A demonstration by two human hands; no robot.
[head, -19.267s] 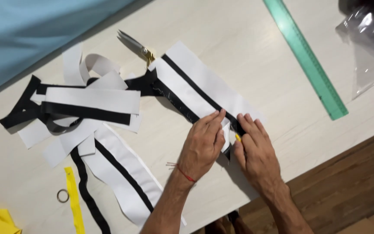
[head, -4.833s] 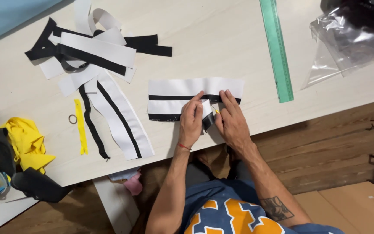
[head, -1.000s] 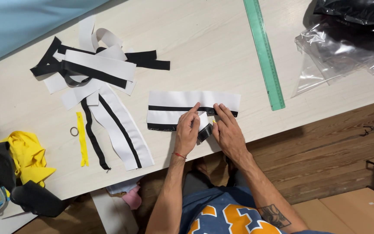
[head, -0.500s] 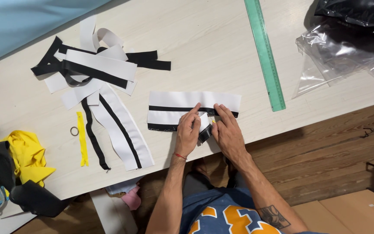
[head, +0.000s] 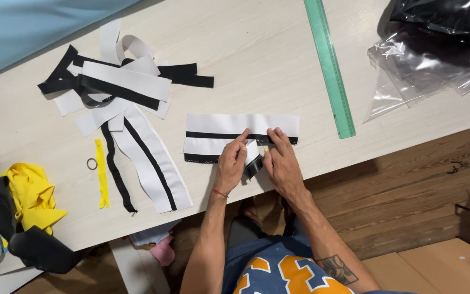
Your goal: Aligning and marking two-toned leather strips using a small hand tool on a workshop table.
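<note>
Both hands pinched the folded corner of the white black-striped panel [head: 229, 136] near the table [head: 257, 60] edge; left hand [head: 230, 169], right hand [head: 282, 166] hid the fold itself.

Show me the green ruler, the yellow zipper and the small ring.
green ruler [head: 330, 65], head view, middle of its length.
yellow zipper [head: 101, 174], head view, mid-strip.
small ring [head: 92, 163], head view, on its rim.

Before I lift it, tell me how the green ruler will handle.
The green ruler lies dead flat and straight on the table, so it is probably stiff, not floppy. It looks thin and narrow, likely light for its length. Being flat, it should slide rather than roll when pushed, and its low edge may be hard to pinch.
</note>
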